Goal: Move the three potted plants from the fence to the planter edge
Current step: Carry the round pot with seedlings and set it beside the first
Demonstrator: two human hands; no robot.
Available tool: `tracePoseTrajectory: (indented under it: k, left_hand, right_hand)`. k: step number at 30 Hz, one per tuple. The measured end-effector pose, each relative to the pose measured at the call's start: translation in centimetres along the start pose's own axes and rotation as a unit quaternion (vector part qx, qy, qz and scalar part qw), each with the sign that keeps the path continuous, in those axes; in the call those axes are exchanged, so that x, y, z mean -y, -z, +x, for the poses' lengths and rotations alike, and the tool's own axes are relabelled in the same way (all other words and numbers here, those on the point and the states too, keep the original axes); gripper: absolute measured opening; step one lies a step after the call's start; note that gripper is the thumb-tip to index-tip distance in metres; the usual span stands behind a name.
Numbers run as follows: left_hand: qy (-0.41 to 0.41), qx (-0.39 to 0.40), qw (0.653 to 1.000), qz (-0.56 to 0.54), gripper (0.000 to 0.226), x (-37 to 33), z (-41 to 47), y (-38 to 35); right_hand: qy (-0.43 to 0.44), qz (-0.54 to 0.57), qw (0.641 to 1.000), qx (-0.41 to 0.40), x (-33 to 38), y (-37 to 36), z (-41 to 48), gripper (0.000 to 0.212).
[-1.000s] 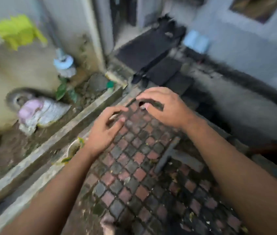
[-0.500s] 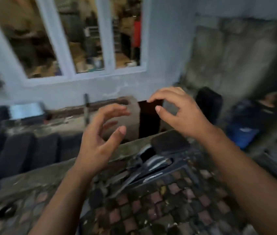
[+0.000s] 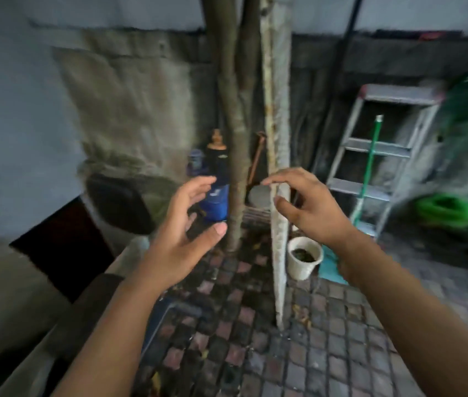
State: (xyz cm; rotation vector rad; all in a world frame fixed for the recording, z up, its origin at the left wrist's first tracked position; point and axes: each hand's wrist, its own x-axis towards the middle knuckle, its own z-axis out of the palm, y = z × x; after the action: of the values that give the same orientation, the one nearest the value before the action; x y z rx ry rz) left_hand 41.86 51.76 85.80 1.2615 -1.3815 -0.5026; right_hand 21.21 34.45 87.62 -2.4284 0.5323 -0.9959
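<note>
One small white plastic pot (image 3: 304, 257) holding dark soil stands on the wet brick paving (image 3: 327, 339), beside a pale upright post (image 3: 280, 224). Left hand (image 3: 178, 236) and right hand (image 3: 310, 207) hover apart, fingers spread, empty

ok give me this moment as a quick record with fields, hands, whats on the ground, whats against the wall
left hand: left hand open, fingers spread, holding nothing
right hand: right hand open, fingers curved, holding nothing
ground: wet paving bricks
pot: white pot with dark contents, standing on the paving right of the pale post
trunk: tree trunk rising between the hands
wall side: stepladder leaning, green-handled tool in front of it
blue container: blue container behind the trunk
fence: not identifiable in this view
</note>
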Motion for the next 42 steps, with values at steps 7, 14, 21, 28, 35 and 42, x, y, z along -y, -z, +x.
tracePoseTrajectory:
  k: [7, 14, 21, 28, 35, 42]
  left_hand:
    - [-0.040, 0.121, 0.991, -0.048, 0.056, 7.7, 14.9, -10.9]
    - [0.008, 0.198, 0.979, -0.048, 0.058, 13.1, 24.0, -22.4]
    - [0.101, 0.160, 0.982, 0.015, 0.065, 24.3, 30.4, -34.9]
    - [0.262, 0.013, 0.962, 0.077, 0.081, 40.9, 32.5, -48.6]
    - [0.313, -0.023, 0.937, 0.152, 0.081, 60.8, 29.8, -59.9]
    - [0.296, -0.137, 0.907, 0.266, 0.094, 83.8, 22.4, -68.5]
  right_hand:
    - [-0.156, -0.065, 0.984, -0.059, -12.5, 7.0, 0.0, 0.046]
    - [-0.265, -0.080, 0.957, -0.089, -24.2, 10.9, -0.2, 0.049]
    - [-0.350, -0.024, 0.935, -0.042, -43.6, 13.0, -1.7, 0.057]
    - [-0.408, 0.079, 0.907, 0.075, -67.4, 9.0, -3.0, 0.071]
    - [-0.456, 0.126, 0.870, 0.139, -89.6, -2.1, -10.1, 0.070]
    - [-0.389, 0.152, 0.899, 0.131, -107.0, -18.2, -20.3, 0.078]
